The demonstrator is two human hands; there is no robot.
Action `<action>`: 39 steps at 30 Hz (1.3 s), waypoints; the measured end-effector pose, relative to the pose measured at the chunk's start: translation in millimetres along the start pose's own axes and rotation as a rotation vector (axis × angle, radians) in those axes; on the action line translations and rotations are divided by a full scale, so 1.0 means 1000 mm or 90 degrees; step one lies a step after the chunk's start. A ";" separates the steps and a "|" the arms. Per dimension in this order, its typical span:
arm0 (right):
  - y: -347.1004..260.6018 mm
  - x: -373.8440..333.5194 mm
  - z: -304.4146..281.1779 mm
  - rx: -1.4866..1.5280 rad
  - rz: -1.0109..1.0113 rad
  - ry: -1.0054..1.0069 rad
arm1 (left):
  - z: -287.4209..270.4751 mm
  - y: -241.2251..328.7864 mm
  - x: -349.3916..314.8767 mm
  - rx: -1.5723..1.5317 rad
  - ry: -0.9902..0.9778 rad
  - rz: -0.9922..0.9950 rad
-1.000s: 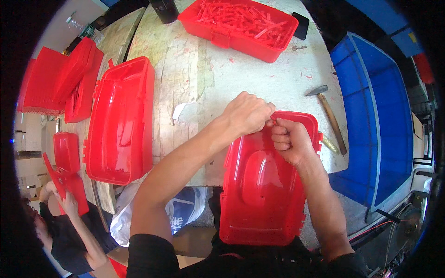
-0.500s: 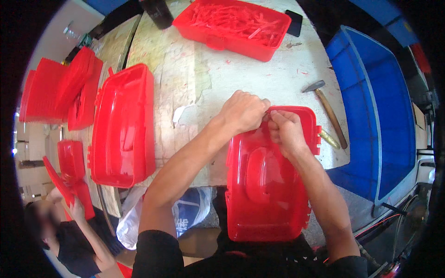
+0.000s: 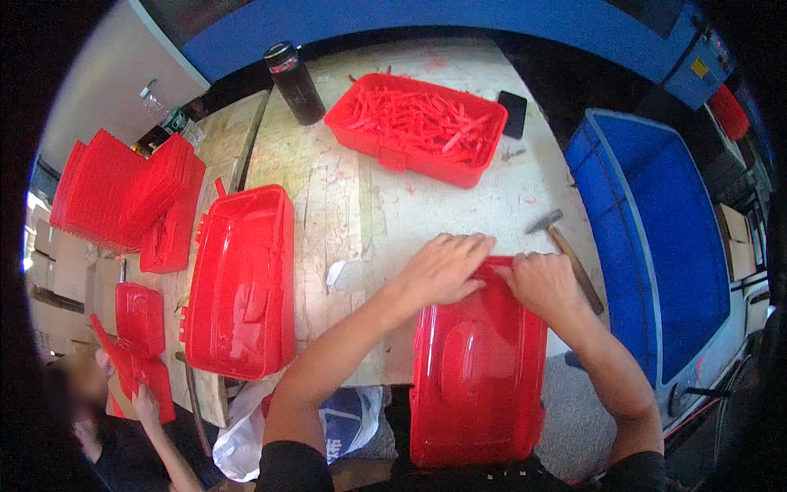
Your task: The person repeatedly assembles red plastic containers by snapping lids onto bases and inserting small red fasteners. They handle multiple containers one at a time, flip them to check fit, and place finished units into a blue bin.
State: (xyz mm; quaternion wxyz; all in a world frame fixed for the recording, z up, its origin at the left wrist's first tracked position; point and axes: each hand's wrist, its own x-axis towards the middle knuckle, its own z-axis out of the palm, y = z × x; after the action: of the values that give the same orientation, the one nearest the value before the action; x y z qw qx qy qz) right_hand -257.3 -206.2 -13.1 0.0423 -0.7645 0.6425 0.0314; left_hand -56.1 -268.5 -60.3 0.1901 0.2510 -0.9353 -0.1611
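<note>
A red plastic toolbox lid (image 3: 467,369), with a raised oval in its middle, stretches from the table's near edge toward my body. My left hand (image 3: 447,266) grips the far left corner of its rim, thumb turned inward. On the far right corner my right hand (image 3: 545,283) curls its fingers over the rim, the thumb inside. Between the hands a short stretch of rim shows; some fingertips are hidden. Just beyond my right hand lies a hammer (image 3: 571,252) with a wooden handle.
Another red shell (image 3: 238,283) stands at left, beside stacked red parts (image 3: 123,193). A red box of plastic strips (image 3: 418,127), a dark bottle (image 3: 295,84) and a phone (image 3: 513,113) are farther back. A blue bin (image 3: 648,230) stands right. A co-worker's hand (image 3: 146,403) holds red parts lower left.
My hands, earlier close together at the lid's far rim, are now apart on its two far corners. The view has shifted, so the table's things appear lower. The co-worker's red parts have moved.
</note>
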 end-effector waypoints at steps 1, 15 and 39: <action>0.009 0.004 -0.013 -0.037 -0.020 -0.015 | 0.001 0.000 0.000 0.014 0.025 0.031; 0.035 0.272 0.020 -0.182 -0.092 0.226 | 0.003 0.008 0.002 0.088 -0.072 0.088; 0.019 -0.061 -0.053 0.306 -0.226 0.347 | -0.060 0.102 0.016 -0.152 0.038 -0.031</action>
State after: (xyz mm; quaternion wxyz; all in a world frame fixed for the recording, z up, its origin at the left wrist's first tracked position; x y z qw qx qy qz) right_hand -286.6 -154.9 45.3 0.0531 -0.8120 0.4775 -0.3314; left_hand -83.9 -205.6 37.4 0.2426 0.2535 -0.8970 -0.2687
